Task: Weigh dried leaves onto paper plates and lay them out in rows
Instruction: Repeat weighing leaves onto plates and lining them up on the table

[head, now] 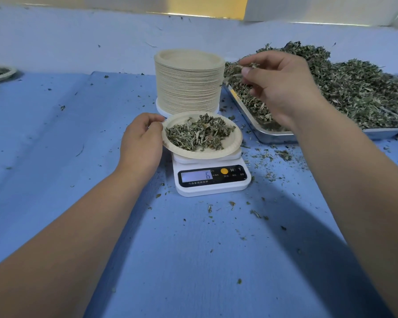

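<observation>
At the centre of the frame a paper plate carrying a small mound of dried leaves sits over the platform of a white kitchen scale, whose display shows a 6; the left hand comes in from the lower left and pinches the plate's left rim between thumb and curled fingers; whether the plate rests fully on the platform cannot be told; the right hand, right of centre, pinches a tuft of leaves in its fingertips above the near left end of a metal tray heaped with more loose leaves; a tall stack of plates stands just behind the scale; crumbs dot the blue sheet; a filled plate lies at the far left edge
</observation>
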Available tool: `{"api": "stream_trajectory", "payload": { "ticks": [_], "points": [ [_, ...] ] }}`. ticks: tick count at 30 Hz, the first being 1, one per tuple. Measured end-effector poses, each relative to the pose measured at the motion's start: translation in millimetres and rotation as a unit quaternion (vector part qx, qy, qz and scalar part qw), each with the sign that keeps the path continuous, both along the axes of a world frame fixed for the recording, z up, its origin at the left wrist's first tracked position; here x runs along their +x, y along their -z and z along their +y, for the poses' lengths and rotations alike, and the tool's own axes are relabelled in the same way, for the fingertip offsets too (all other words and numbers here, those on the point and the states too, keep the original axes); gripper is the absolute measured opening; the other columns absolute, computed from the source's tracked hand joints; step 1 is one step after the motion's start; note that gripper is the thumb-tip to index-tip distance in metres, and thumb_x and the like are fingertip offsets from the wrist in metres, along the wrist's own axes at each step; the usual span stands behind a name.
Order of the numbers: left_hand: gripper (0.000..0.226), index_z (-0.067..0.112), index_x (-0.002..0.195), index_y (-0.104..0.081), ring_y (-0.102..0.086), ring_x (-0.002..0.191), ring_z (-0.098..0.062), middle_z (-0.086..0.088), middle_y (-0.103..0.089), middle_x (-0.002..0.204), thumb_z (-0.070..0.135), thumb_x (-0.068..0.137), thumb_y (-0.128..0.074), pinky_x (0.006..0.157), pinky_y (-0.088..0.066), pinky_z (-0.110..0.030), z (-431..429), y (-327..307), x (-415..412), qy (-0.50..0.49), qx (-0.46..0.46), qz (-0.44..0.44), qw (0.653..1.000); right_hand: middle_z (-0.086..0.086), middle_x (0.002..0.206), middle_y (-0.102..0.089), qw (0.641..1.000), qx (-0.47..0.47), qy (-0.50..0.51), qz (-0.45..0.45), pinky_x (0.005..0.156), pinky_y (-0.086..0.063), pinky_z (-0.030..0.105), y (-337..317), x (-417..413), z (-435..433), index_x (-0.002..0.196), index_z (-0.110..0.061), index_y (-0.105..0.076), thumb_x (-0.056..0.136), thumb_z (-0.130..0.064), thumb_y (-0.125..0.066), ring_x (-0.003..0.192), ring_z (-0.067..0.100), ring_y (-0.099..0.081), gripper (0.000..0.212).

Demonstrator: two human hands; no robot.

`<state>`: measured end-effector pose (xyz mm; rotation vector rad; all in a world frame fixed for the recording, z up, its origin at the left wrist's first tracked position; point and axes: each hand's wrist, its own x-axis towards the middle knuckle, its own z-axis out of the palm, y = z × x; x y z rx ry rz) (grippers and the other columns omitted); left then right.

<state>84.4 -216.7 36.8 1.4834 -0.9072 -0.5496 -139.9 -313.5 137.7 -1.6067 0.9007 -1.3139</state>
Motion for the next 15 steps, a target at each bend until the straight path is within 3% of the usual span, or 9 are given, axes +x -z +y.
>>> {"api": "stream_trajectory", "payload": {
  "ticks": [4,7,9,12,15],
  "points": [
    [0.027,0.038,0.088,-0.071,-0.063,0.083,-0.006,0.027,-0.068,0.078,0.031,0.079,-0.046,0.094,-0.056,-0.052,-0.7,0.6,0.1,-0.001,-0.001,-0.002,1.000,0.005,0.098,-0.075,0.992,-0.035,0.117,0.017,0.064,-0.053,0.021,6.2,-26.4,-12.6,0.094,-0.023,-0.077,0.091,-0.007,-0.071,0.077,0.009,-0.067,0.017],
    [0.028,0.037,0.089,-0.071,-0.064,0.086,-0.010,0.022,-0.069,0.081,0.032,0.079,-0.046,0.095,-0.055,-0.054,-1.0,0.8,0.1,-0.003,0.000,0.000,1.000,-0.005,0.107,-0.072,0.957,-0.057,0.206,0.196,0.062,-0.055,0.020,31.7,-49.6,-18.5,0.100,-0.034,-0.073,0.094,-0.014,-0.068,0.075,0.004,-0.063,0.021],
    [0.028,0.037,0.090,-0.071,-0.064,0.085,-0.010,0.021,-0.069,0.082,0.031,0.079,-0.046,0.095,-0.055,-0.054,0.0,0.3,-0.5,-0.005,0.003,-0.002,1.000,-0.002,0.119,-0.069,0.917,-0.069,0.188,0.345,0.078,-0.060,0.032,54.1,-59.9,-19.0,0.120,-0.031,-0.069,0.097,-0.019,-0.063,0.085,0.013,-0.067,0.026],
    [0.027,0.036,0.089,-0.071,-0.065,0.086,-0.009,0.024,-0.070,0.080,0.029,0.079,-0.046,0.095,-0.056,-0.053,-0.4,-0.2,-0.6,-0.004,0.003,-0.001,1.000,-0.004,0.113,-0.069,0.893,-0.104,0.151,0.410,0.089,-0.053,0.032,66.4,-63.3,-18.7,0.131,-0.029,-0.066,0.099,-0.030,-0.057,0.090,0.017,-0.065,0.032],
    [0.028,0.037,0.090,-0.071,-0.066,0.092,-0.011,0.023,-0.070,0.084,0.030,0.078,-0.047,0.096,-0.055,-0.053,-1.0,-0.6,-0.4,-0.003,0.004,-0.003,1.000,-0.010,0.090,-0.067,0.888,-0.129,0.154,0.414,0.074,-0.051,0.030,65.7,-60.3,-19.6,0.116,-0.026,-0.071,0.101,-0.039,-0.052,0.075,0.011,-0.061,0.027]
  ]
}}
